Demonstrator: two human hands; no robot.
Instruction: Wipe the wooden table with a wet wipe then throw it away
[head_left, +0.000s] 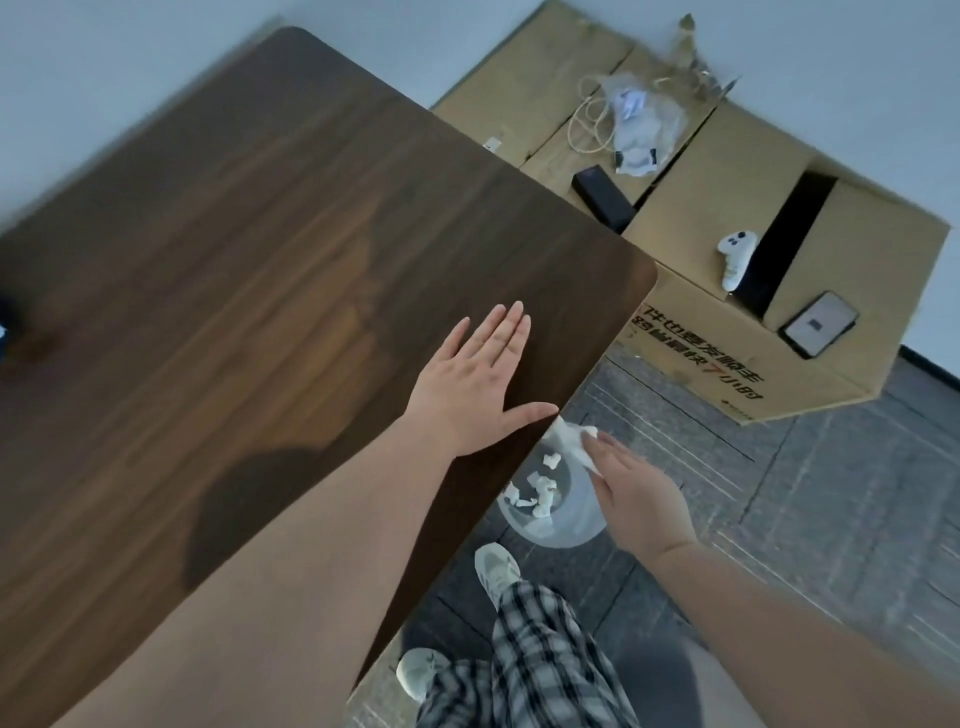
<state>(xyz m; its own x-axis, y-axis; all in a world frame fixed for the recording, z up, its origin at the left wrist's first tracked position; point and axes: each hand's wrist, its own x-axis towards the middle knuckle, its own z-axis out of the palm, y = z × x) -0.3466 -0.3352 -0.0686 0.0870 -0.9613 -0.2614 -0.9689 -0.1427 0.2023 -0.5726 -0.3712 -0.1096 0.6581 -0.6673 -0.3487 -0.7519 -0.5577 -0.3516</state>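
Wet wipe (571, 439) is crumpled and white, and it sits at the tips of the right hand (639, 499), off the right edge of the wooden table (260, 249) and above the floor. It hangs over the far rim of the clear trash bin (561, 525), which stands on the floor near the table and already holds several white crumpled pieces.

The risk, as I judge it, is that the wipe falls outside the bin. It is over the rim and not over the middle, and it is just beside the table edge, so it could catch there or drop on the tiles if released now. A wet wipe may also stick to the skin and come off late.

The right fingers are close together and seem to pinch the wipe at their tips; the underside of the grip is hidden, so I cannot tell exactly which fingers hold it. The left hand (472, 384) lies flat on the table, fingers straight and nearly together, thumb spread toward the edge, almost touching the wipe
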